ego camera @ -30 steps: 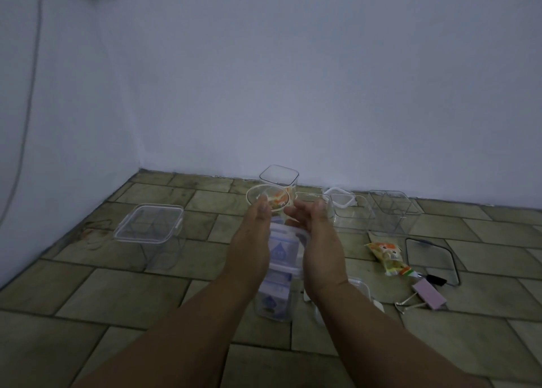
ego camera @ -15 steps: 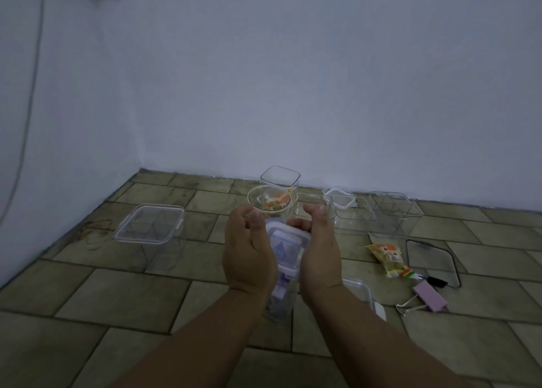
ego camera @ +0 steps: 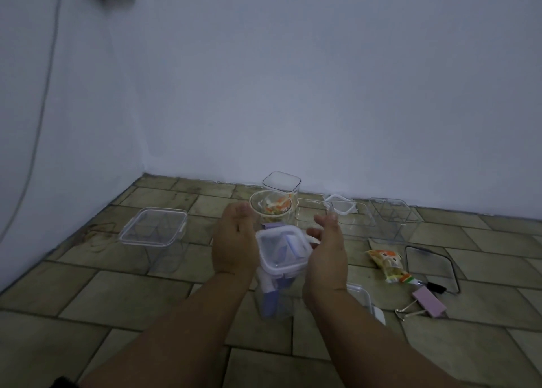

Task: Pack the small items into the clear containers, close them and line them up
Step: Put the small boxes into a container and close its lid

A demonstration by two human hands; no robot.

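**Lid on, hands flanking the tall container**

Both hands are down in the middle of the floor [ego camera: 123,296], one on each side of the tall container [ego camera: 261,307]; it stands upright with pale purple items [ego camera: 270,298] inside and its white-rimmed lid [ego camera: 283,248] sitting on top; the left hand [ego camera: 234,241] is palm-in against the lid's left edge, fingers relaxed and loosely bent, gripping nothing; the right hand [ego camera: 325,252] mirrors it on the other side, fingers loosely curved and thumb close by the rim, and whether it actually touches I cannot tell; this reads as the closing step, the lid being seated and pressed home, though whether it is fully shut I cannot tell; next up, I'd say, a firm squeeze inward and down on both sides, keeping the container upright since it is tall and narrow and could tip; after that it wants a place in the row; toward the floor's far edge, by the wall [ego camera: 322,94], stand a round cup [ego camera: 271,208] with orange bits in it, an empty square container [ego camera: 281,182] and more open tubs [ego camera: 391,220]; a lidded box [ego camera: 154,229] sits nearer the left corner; off to the right a snack packet [ego camera: 387,263] and a pink binder clip [ego camera: 428,302] lie loose, not yet packed
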